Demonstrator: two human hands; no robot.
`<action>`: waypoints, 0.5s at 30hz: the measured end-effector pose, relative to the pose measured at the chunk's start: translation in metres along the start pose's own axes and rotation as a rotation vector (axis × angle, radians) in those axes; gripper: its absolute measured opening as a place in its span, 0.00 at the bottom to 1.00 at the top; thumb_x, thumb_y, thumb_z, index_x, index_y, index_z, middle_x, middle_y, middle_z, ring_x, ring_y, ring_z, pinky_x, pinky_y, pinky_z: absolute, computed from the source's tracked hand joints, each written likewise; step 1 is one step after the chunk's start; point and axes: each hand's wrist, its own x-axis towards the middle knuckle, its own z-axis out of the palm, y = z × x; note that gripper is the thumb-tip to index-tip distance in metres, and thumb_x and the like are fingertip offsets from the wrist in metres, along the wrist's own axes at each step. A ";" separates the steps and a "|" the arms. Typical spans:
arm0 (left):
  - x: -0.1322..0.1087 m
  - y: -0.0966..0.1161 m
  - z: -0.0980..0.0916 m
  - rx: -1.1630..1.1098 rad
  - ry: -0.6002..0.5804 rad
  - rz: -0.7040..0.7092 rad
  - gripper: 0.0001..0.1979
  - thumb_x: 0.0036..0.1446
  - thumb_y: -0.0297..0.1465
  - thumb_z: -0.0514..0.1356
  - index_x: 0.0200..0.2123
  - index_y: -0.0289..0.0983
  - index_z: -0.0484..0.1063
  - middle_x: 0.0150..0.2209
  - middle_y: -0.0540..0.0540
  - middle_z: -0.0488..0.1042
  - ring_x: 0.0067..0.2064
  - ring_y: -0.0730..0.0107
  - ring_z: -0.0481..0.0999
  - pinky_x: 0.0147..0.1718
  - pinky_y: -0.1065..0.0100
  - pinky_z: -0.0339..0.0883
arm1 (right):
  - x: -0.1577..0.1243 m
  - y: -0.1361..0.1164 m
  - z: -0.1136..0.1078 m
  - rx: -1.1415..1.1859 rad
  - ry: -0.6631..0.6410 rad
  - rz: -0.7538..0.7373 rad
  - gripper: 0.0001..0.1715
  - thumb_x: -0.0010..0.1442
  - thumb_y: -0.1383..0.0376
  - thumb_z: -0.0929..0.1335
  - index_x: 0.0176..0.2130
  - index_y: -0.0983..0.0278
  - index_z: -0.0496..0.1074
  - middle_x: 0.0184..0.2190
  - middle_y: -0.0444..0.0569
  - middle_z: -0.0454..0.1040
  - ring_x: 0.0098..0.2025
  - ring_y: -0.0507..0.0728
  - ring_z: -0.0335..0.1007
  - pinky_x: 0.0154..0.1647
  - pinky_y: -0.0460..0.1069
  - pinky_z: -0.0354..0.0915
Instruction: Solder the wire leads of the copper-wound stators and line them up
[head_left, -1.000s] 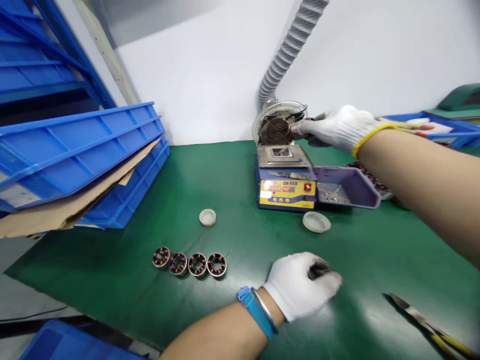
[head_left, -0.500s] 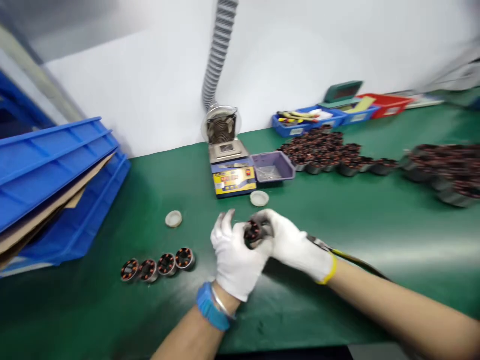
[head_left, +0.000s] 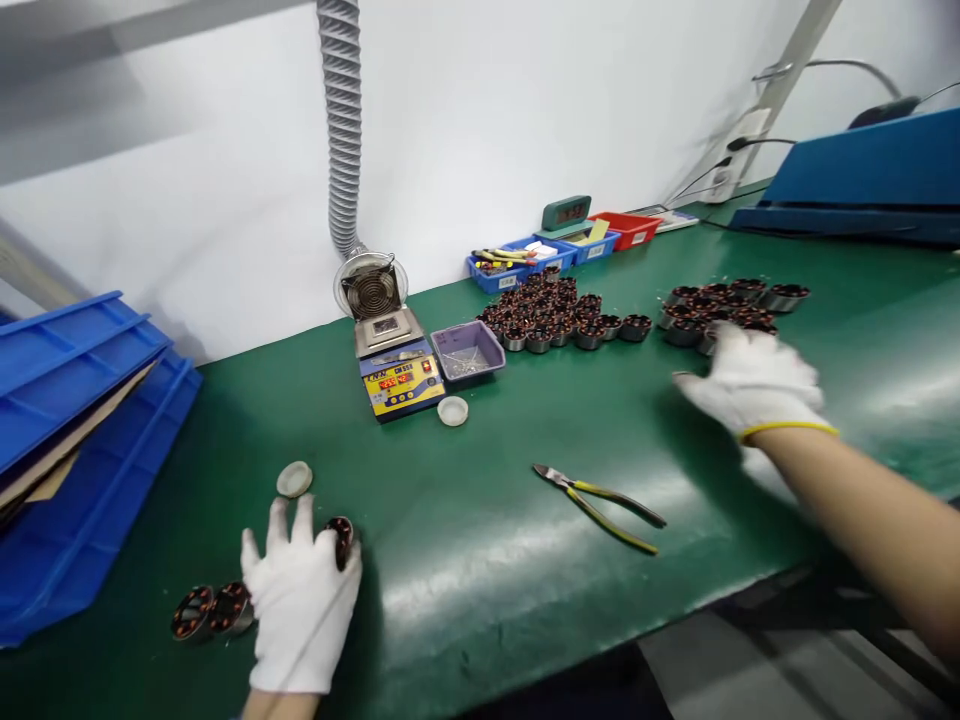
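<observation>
My left hand (head_left: 300, 600), in a white glove, rests at the near left of the green mat (head_left: 487, 560) with its thumb and fingers holding a small wound stator (head_left: 342, 538). It partly covers the row of stators (head_left: 210, 610) lying there. My right hand (head_left: 750, 385), also gloved, reaches far right with fingers spread, just in front of a cluster of stators (head_left: 727, 305). Nothing shows in it.
A solder pot (head_left: 396, 365) with a purple tray (head_left: 469, 350) stands at the back under a grey hose. A larger stator pile (head_left: 562, 315), yellow-handled cutters (head_left: 600, 495), two white caps (head_left: 453, 410) and blue crates (head_left: 67, 420) at left surround the work area.
The hands have parted: my left hand carried the stator down left to the row, my right swung out right toward the far cluster. The view has panned right.
</observation>
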 end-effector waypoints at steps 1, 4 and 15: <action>0.000 -0.003 -0.003 0.006 0.009 -0.017 0.12 0.60 0.33 0.59 0.28 0.37 0.80 0.58 0.31 0.75 0.62 0.28 0.69 0.57 0.26 0.59 | 0.009 0.014 0.000 -0.023 0.012 -0.008 0.27 0.54 0.58 0.72 0.52 0.66 0.73 0.55 0.73 0.69 0.66 0.81 0.59 0.60 0.77 0.54; -0.001 0.006 -0.011 -0.142 0.104 -0.065 0.14 0.58 0.37 0.62 0.39 0.34 0.80 0.61 0.28 0.72 0.61 0.29 0.70 0.59 0.30 0.61 | 0.025 0.036 0.002 -0.056 0.024 -0.060 0.05 0.56 0.63 0.66 0.31 0.63 0.70 0.44 0.65 0.75 0.65 0.78 0.61 0.65 0.80 0.42; 0.030 0.127 -0.014 -2.015 -0.894 -0.615 0.37 0.56 0.59 0.59 0.57 0.36 0.69 0.48 0.36 0.78 0.30 0.63 0.80 0.24 0.64 0.73 | -0.138 -0.106 0.018 0.488 -0.261 -0.751 0.20 0.60 0.54 0.68 0.50 0.54 0.78 0.46 0.52 0.79 0.52 0.68 0.76 0.60 0.67 0.71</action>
